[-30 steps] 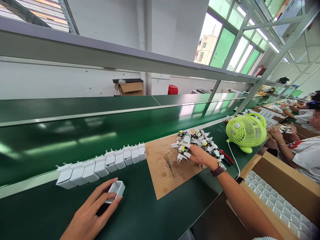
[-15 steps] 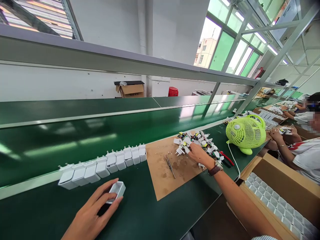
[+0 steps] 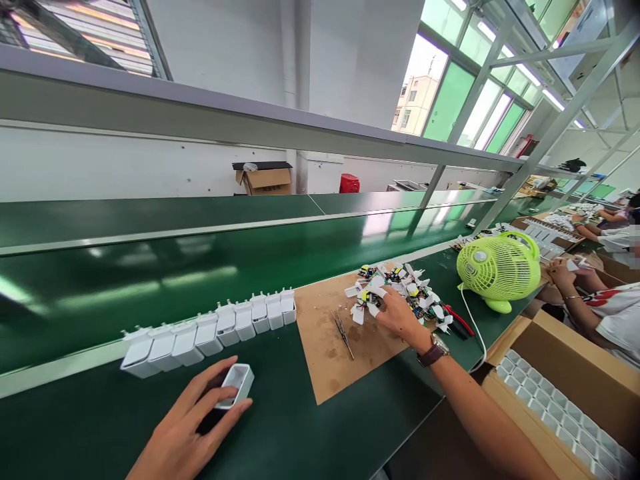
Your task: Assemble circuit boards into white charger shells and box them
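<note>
Left hand (image 3: 190, 433) pinches a white shell (image 3: 237, 385) between thumb and forefinger. The shell's open mouth is tipped up and away from me. It sits low over the green bench (image 3: 300, 433), well to the left of the brown mat (image 3: 325, 360).

My right hand (image 3: 403, 317) reaches across the far right corner of the mat. Its fingers curl down onto a pile of small circuit boards with plugs (image 3: 410, 290), and the fingertips (image 3: 376, 305) wear white covers. They close around one piece at the pile's near edge. I cannot tell whether that piece is gripped yet.

The boards lie tangled, prongs pointing every way. I judge it best to take one by its plug body, lift it straight up, and keep the shell's mouth level and steady.

Tweezers (image 3: 343, 330) lie on the middle of the mat. Red-handled cutters (image 3: 457, 320) rest just off its right edge. A row of white shells (image 3: 215, 330) runs leftward from the mat's far left corner. Beyond the mat is a long green conveyor belt (image 3: 200, 267).

To the right of the mat stands a lime-green fan (image 3: 497, 267). Nearer me on that side, a cardboard box (image 3: 565, 360) holds trays of white parts. Past the fan, another person's hand (image 3: 563, 273) is at work.
</note>
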Motion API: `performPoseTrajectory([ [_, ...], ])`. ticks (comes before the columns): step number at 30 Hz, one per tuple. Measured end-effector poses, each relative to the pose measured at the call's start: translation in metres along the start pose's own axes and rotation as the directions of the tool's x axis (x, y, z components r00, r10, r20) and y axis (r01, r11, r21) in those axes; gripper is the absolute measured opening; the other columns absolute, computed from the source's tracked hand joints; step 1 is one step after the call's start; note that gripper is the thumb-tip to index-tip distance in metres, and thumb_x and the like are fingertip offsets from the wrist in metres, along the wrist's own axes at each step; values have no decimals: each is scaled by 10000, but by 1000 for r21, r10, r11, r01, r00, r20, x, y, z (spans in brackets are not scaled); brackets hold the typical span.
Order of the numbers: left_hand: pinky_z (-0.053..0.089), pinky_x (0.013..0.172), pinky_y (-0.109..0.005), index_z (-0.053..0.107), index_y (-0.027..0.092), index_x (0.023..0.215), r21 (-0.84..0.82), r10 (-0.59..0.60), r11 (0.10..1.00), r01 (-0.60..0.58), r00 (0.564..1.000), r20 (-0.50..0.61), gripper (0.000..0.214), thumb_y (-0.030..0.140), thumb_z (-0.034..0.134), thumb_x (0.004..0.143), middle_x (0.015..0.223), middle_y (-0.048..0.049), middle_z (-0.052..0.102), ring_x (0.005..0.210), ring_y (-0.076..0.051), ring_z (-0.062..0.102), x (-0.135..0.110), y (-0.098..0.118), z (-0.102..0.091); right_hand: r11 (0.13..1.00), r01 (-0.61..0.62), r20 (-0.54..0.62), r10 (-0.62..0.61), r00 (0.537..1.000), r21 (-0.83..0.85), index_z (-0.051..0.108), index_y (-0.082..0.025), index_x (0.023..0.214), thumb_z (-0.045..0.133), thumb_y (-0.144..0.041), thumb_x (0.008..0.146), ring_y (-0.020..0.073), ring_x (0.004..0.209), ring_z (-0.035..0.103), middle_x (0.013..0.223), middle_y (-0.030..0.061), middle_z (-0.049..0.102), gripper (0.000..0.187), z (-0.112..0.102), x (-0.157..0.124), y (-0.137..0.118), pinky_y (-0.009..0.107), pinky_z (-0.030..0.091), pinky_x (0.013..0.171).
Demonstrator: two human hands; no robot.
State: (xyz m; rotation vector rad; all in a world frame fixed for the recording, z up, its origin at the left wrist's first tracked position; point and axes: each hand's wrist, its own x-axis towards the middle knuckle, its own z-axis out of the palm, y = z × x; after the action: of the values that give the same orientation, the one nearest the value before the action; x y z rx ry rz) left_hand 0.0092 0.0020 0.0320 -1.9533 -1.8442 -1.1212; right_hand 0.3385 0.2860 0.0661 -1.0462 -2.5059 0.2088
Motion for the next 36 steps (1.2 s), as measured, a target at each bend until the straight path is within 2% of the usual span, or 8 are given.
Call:
performPoseTrajectory([
  [3, 653, 894, -395, 751, 278, 1033, 43, 72, 997, -68, 993, -97, 134, 356, 672, 959, 1302, -94, 709, 1085, -295, 741, 2, 4, -5, 992, -7, -113, 21, 993, 127, 656, -198, 1303, 598, -145, 863, 280, 1069, 655, 1183, 112, 715, 447, -8, -5, -14, 413, 529, 956],
  [7, 627, 957, -372, 693, 279, 1237, -59, 108, 992, -115, 988, -112, 378, 179, 773, 882, 1249, -77, 734, 1105, -268, 732, 4, 25, 0, 940, 12, -170, 49, 984, 341, 695, -234, 1240, 615, -285, 939, 249, 999, 718, 1138, 69, 764, 315, -14, -12, -50, 391, 573, 923],
  [10, 653, 900, -372, 482, 309, 1493, -336, -114, 928, 163, 981, 160, 660, 330, 772, 901, 1307, -96, 711, 1093, -260, 738, 10, 55, 19, 895, 80, -151, -14, 988, 438, 701, -234, 1237, 629, -292, 934, 227, 911, 743, 1084, 61, 782, 317, -11, -16, -82, 365, 600, 865],
  [13, 621, 978, -449, 246, 290, 1617, -547, -292, 694, 468, 877, 381, 964, 416, 812, 848, 1423, -156, 617, 1176, -288, 696, 27, 85, 41, 866, 117, -94, -81, 992, 487, 690, -241, 1266, 628, -255, 927, 219, 852, 748, 1016, 48, 789, 345, -5, -22, -110, 350, 612, 801],
  [16, 582, 1009, -454, 275, 248, 1593, -642, -430, 504, 578, 813, 394, 1027, 452, 859, 774, 1346, -142, 619, 1134, -279, 687, 48, 103, 56, 841, 131, -53, -121, 991, 525, 690, -265, 1270, 637, -240, 935, 214, 842, 753, 1003, 37, 794, 339, -1, -28, -124, 334, 615, 776],
  [19, 597, 904, -401, 406, 227, 1489, -678, -536, 416, 605, 766, 354, 890, 447, 855, 752, 1144, -69, 648, 961, -228, 702, 63, 112, 60, 809, 189, -69, -182, 981, 556, 695, -282, 1279, 630, -195, 943, 214, 867, 758, 1033, 39, 796, 353, 0, -31, -125, 330, 619, 800],
  [26, 586, 836, -340, 487, 238, 1367, -716, -529, 349, 605, 758, 382, 720, 393, 837, 758, 1085, -37, 655, 881, -185, 688, 68, 116, 58, 815, 177, -18, -201, 980, 551, 665, -272, 1344, 637, -115, 923, 243, 975, 761, 1181, 61, 779, 449, 0, -36, -113, 353, 620, 868],
  [36, 565, 844, -319, 496, 213, 1331, -731, -514, 286, 620, 743, 429, 701, 342, 832, 729, 1090, -51, 689, 898, -182, 675, 72, 117, 57, 726, 156, -35, -179, 983, 669, 668, -268, 1337, 602, -229, 993, 199, 820, 750, 1013, 38, 795, 353, -10, -34, -115, 310, 626, 770],
])
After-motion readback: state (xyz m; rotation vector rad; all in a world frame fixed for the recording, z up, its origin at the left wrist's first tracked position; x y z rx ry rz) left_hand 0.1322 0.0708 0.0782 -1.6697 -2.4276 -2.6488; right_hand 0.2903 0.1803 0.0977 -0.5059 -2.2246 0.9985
